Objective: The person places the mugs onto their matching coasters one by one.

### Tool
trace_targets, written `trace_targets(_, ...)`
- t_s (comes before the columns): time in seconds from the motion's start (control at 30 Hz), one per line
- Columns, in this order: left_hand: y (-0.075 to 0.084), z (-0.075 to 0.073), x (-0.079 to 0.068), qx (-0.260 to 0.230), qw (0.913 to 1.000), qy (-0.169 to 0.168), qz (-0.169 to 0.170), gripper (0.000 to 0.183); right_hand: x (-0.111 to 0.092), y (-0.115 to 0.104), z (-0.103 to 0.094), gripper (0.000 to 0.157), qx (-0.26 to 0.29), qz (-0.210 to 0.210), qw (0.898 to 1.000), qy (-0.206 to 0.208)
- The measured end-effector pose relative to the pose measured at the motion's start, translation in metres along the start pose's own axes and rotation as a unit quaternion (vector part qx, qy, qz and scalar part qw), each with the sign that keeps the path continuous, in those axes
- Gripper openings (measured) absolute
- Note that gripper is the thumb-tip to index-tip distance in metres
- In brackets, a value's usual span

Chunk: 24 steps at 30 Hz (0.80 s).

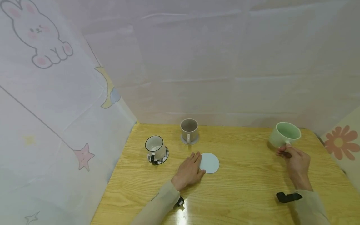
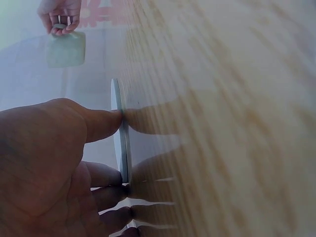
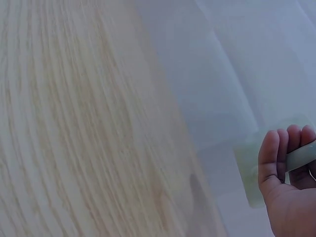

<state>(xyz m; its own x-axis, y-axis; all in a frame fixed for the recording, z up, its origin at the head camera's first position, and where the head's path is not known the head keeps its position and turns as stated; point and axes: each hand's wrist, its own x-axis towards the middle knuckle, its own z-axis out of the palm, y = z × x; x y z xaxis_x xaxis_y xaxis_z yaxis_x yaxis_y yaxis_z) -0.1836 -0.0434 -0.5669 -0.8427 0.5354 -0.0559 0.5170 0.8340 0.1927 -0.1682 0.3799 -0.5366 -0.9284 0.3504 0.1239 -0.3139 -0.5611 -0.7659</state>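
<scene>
My right hand (image 1: 298, 162) grips the handle of a pale green mug (image 1: 281, 139), held above the table near its back right corner. The right wrist view shows the fingers (image 3: 270, 155) curled round that handle. Palm down on the table, my left hand (image 1: 189, 171) touches the left edge of a round white coaster (image 1: 210, 163). Seen from the left wrist, the thumb and forefinger lie apart along the edge of the thin coaster (image 2: 122, 143), and the other fingers extend past it.
A beige mug (image 1: 189, 131) stands on a grey coaster (image 1: 195, 140) at the back. To its left, a white mug (image 1: 157, 149) with a dark rim and handle sits on a checked coaster (image 1: 164, 160). Pale sheeting (image 1: 191, 62) rises behind the wooden table (image 1: 239, 193).
</scene>
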Motion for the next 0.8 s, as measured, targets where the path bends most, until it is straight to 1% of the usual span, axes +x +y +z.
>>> trace_targets(0.07,0.0,-0.001,0.0,-0.003,1.0,0.0,0.001,0.073,-0.002,-0.002,0.004,0.028,0.015,-0.002,1.0,-0.005)
trace_targets(0.17,0.001,-0.001,0.0,-0.002,1.0,-0.002,0.001,0.073,-0.004,-0.003,0.008,0.027,0.014,-0.009,1.0,-0.006)
trace_targets(0.43,0.0,-0.001,0.0,-0.012,0.9999,-0.001,-0.001,0.073,-0.009,-0.002,0.016,0.023,-0.059,-0.033,0.998,-0.004)
trace_targets(0.63,0.0,0.0,0.0,-0.011,0.9999,-0.002,-0.002,0.073,-0.016,0.0,0.019,0.024,-0.044,-0.036,0.998,-0.018)
trace_targets(0.8,0.0,0.0,0.0,-0.017,0.9998,-0.006,-0.003,0.073,-0.02,-0.001,0.021,0.023,-0.045,-0.04,0.998,-0.014)
